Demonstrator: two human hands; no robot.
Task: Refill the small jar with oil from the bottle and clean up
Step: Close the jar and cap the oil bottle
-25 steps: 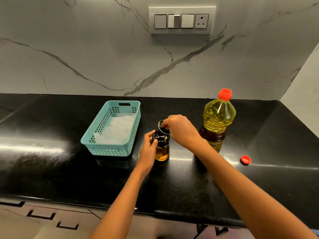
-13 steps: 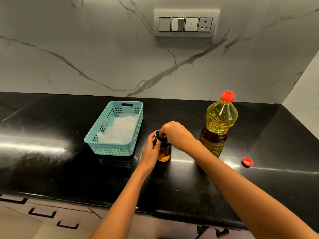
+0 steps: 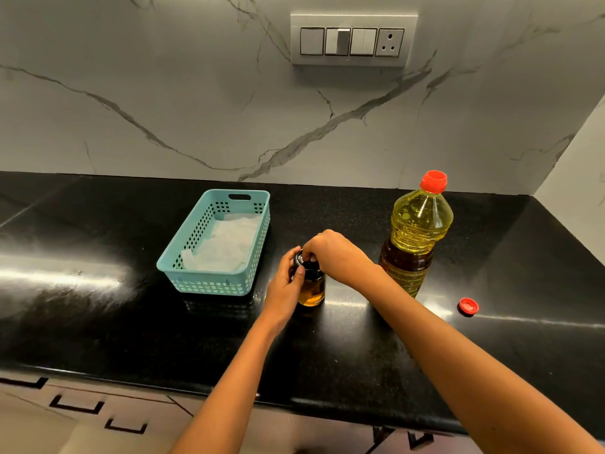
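Note:
A small glass jar [image 3: 312,291] with amber oil in its lower part stands upright on the black counter [image 3: 98,309]. My left hand [image 3: 284,286] grips the jar's left side. My right hand [image 3: 334,253] is closed from above on the jar's black lid [image 3: 307,264], which sits on the jar's mouth. To the right stands the tall oil bottle [image 3: 417,237], full of yellow oil, with a red cap on its neck. A separate small red cap [image 3: 468,305] lies on the counter further right.
A teal plastic basket [image 3: 209,283] holding white tissue paper [image 3: 226,244] sits left of the jar. A marble wall with a switch panel [image 3: 353,40] rises behind; a side wall closes the right end. The counter's front edge is near me.
A second ago my right hand held the lid tilted above the jar's open mouth. It has since come down, and the lid now sits on the jar under my fingers.

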